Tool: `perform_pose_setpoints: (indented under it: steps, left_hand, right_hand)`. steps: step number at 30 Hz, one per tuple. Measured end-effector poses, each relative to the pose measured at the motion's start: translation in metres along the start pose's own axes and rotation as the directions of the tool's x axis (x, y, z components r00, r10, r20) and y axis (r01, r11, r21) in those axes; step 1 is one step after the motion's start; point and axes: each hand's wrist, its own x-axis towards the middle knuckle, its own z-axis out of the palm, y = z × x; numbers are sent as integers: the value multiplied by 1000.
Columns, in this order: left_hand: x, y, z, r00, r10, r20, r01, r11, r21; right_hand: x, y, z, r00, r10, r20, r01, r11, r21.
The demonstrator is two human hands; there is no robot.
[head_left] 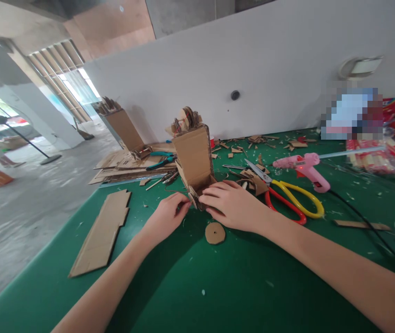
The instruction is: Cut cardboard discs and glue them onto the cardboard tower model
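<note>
In the middle of the green table stands a cardboard model (194,155) with a tall back panel, a low box-like base and several cardboard discs at its top. My right hand (234,203) grips the model's base from the right, its fingers curled over the near edge. At the base's left front corner is a small cardboard disc (193,197). My left hand (169,215) is closed in a pinch right beside that disc; what its fingertips hold is too small to tell. Just in front of the model, a loose cardboard wheel (215,233) with a centre hole lies flat.
Right of the model lie red-and-yellow-handled scissors (287,194) and a pink glue gun (305,169) with a black cord. A cut cardboard piece (102,231) lies left. Behind are teal-handled pliers (163,159), stacked cardboard sheets (117,162), cardboard scraps and a second cardboard model (126,132).
</note>
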Motion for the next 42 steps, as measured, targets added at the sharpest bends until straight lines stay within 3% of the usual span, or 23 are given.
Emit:
perform_pose_setpoints:
  steps: [4,9,14,22,28,30,32,35,37,40,42]
  left_hand:
    - [-2,12,11,1000,-7,-27,6,1000,-28]
    - [-3,9,19,986,-84,-143,66,990,-126]
    - [1,5,21,998,13,-65,-26,977,-212]
    - [6,21,12,994,24,-107,-33,996,-80]
    - [23,36,-1,988,156,16,-156,986,55]
    - [31,40,-3,979,186,85,-194,976,99]
    - [39,41,-5,969,193,153,-214,967,139]
    - [46,40,-5,955,195,225,-236,956,173]
    - [49,38,-4,945,200,258,-252,949,188]
    - [50,37,-2,940,172,295,-246,940,235]
    - [49,37,0,940,146,309,-231,937,262]
  right_hand:
    - [0,-2,1,992,109,-69,-100,988,115]
    - [2,-7,7,975,182,-127,-171,981,97]
    - [0,-5,6,974,177,-138,-168,983,73]
    - [-4,16,-5,975,189,-116,-199,977,-83]
    - [-3,31,-40,970,229,80,-228,973,-27]
    - [-4,36,-59,926,327,189,-330,944,-16]
    - [-9,38,-75,848,406,341,-408,910,-68]
    - [-18,38,-80,769,408,491,-407,906,-115]
    - [-23,35,-71,791,371,487,-353,926,-133]
    - [-25,31,-48,891,302,338,-242,948,-207]
    - [-23,28,-34,933,243,265,-173,950,-261]
